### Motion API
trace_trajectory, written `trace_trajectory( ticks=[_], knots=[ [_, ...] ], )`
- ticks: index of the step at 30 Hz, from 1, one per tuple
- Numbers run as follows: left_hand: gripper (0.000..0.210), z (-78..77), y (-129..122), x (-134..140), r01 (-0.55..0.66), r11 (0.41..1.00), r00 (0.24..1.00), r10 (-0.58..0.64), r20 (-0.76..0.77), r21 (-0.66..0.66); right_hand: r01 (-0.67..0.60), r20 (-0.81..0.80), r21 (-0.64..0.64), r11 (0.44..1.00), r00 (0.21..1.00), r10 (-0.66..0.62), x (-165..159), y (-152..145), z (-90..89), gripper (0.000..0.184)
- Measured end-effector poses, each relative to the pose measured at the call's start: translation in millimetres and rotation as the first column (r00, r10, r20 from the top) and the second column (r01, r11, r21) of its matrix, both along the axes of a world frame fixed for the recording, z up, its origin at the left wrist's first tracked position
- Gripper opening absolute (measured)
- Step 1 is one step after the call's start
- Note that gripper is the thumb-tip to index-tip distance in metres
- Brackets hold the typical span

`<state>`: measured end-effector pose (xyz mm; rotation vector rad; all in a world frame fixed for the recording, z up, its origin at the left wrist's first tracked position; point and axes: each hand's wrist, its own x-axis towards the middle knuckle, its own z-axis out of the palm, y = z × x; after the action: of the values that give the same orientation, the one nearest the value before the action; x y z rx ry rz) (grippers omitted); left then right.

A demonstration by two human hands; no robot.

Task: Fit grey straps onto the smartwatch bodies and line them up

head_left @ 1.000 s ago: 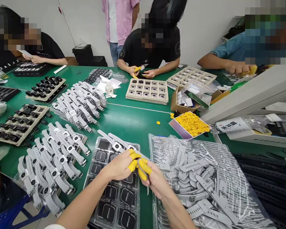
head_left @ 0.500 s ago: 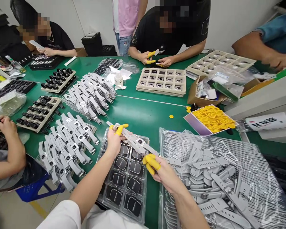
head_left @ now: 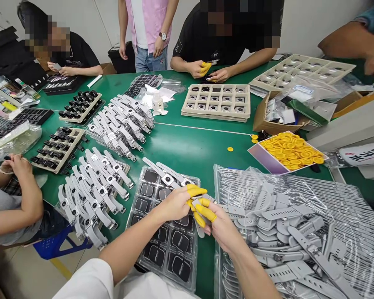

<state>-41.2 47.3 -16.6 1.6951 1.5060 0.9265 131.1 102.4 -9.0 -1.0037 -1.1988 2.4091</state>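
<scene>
Over the clear plastic tray (head_left: 166, 265) my two hands meet, with yellow finger cots on several fingertips. My left hand (head_left: 177, 204) pinches a small dark-edged piece, probably a watch case, largely covered by the fingers. From the other side my right hand (head_left: 220, 226) is closed on a grey watch strap (head_left: 201, 231), whose end hangs below the fingers. Black square pieces (head_left: 180, 241) with white print sit in the tray's pockets. Across its far end lie two grey-strapped watches, one on the left (head_left: 167, 179) and one beside it (head_left: 186, 182).
Right of the tray lies a plastic bag with loose grey straps (head_left: 283, 214). Grey-strapped watches (head_left: 95, 193) are stacked at left. Behind are a box of yellow finger cots (head_left: 291, 151), a beige tray of watch cases (head_left: 216, 114) and a cardboard box (head_left: 263, 120). Co-workers surround the table.
My left hand has left the watches at the tray's far end and moved right to meet my right hand. The view has shifted slightly; the standing person's arms now show.
</scene>
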Motion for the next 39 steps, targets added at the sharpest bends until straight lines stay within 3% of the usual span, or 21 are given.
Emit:
trace_trajectory(
  ticks=[5,11,18,22,29,35,39],
  knots=[
    [0.056,3.4,1.2,0.0,-0.014,1.000,1.000,0.014,-0.021,0.025,0.115,-0.037,-0.098,0.989,0.992,-0.119,-2.1,0.8,0.6,0.047],
    [0.058,0.2,1.0,4.5,-0.040,0.996,0.999,0.040,0.004,0.078,0.184,-0.054,-0.113,0.976,0.980,-0.191,-6.2,-1.0,0.9,0.048],
    [0.063,4.8,0.3,0.3,-0.019,1.000,0.999,0.020,-0.029,0.022,0.168,-0.053,-0.107,0.980,0.983,-0.174,-6.0,-2.8,-0.6,0.047],
    [0.050,7.2,0.7,-0.8,0.042,0.999,0.999,-0.042,-0.023,0.011,0.137,-0.052,-0.151,0.979,0.988,-0.146,-3.2,-2.7,-8.3,0.045],
    [0.035,6.3,1.0,1.5,-0.200,0.980,0.978,0.197,0.072,0.027,0.287,-0.071,-0.178,0.941,0.950,-0.303,-2.1,4.0,-7.3,0.042],
    [0.049,9.9,0.3,-0.1,0.041,0.999,0.999,-0.041,-0.029,0.002,0.100,-0.060,-0.111,0.989,0.992,-0.107,-1.9,-1.4,-7.3,0.047],
    [0.048,9.7,0.1,1.7,-0.016,1.000,0.999,0.015,-0.038,-0.027,0.175,-0.045,-0.107,0.979,0.983,-0.180,-3.3,-2.8,-7.0,0.047]
  ],
)
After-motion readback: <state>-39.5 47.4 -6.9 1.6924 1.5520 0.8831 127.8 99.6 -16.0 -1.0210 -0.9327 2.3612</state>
